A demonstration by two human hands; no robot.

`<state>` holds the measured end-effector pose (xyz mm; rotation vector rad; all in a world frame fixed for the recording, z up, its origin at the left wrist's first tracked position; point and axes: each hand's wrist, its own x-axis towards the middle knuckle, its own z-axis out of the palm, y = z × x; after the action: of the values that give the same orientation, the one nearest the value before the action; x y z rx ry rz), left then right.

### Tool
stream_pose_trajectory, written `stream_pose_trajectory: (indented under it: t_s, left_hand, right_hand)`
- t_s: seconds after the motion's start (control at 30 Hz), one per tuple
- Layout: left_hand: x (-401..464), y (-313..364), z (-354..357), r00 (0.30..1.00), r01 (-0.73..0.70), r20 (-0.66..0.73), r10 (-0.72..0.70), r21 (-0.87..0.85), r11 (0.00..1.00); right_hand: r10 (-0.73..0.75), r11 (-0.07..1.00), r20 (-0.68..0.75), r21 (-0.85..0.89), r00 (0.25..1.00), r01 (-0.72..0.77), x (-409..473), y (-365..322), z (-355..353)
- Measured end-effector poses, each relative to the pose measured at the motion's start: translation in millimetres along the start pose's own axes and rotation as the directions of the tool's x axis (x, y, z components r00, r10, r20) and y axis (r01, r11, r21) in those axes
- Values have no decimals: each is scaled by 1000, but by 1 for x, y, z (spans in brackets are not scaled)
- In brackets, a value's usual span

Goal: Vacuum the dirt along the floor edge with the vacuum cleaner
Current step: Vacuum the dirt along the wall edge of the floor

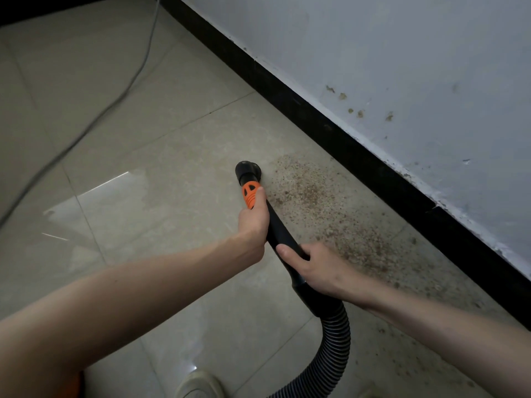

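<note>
Fingers of your left hand (254, 222) curl round the one wand (280, 231); your right hand (313, 268) wraps it lower, nozzle (247, 169) beside one dirt (316, 196) patch.

A single wide-angle view looks from the person's head, forward and steeply down at the tiled floor (172, 124), close enough that both forearms fill the lower part. It faces the black skirting (359, 156) and wall (402, 53), which cross diagonally from top centre to lower right.
</note>
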<state>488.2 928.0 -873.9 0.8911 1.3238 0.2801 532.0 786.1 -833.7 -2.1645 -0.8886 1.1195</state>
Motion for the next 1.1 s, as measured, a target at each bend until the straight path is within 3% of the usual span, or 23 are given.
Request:
stream_pose_trajectory:
  t_s: [0.2,0.73,1.1]
  left_hand:
    - [1,4,-3,999,2,45,0,-36,999]
    - [25,33,33,991,-81,117,68,108,991]
    - [49,44,71,981,-101,183,66,194,976]
  right_hand:
    - [23,995,-56,-95,998,-29,2,-6,5]
    - [75,983,-142,-157,987,-97,36,-7,-21]
    - [102,990,-230,-74,968,-122,60,11,-32]
